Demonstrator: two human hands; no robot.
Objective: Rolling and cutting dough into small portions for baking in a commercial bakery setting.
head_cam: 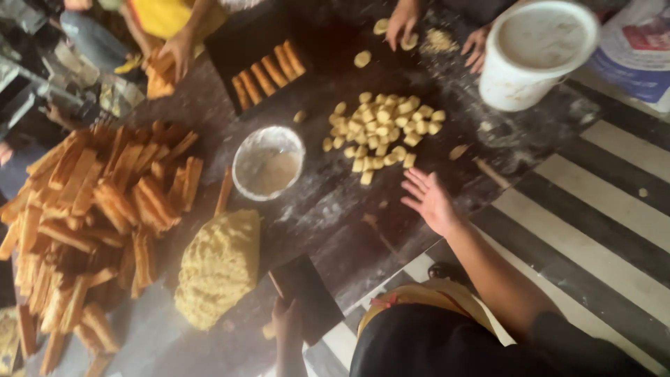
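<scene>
two hands at work: right hand (429, 199), fingers spread, reaching toward dough pieces (380, 132); left hand (286, 324) grasping a dark board (307, 297) beside the dough lump (218, 269).

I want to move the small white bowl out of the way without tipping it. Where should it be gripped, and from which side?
Probably by the rim of the small white bowl, pinched on its near right edge, coming from the side of the right hand. It stands upright and open-topped with pale mix inside; the stacked sticks and dough mound crowd its other sides.
</scene>
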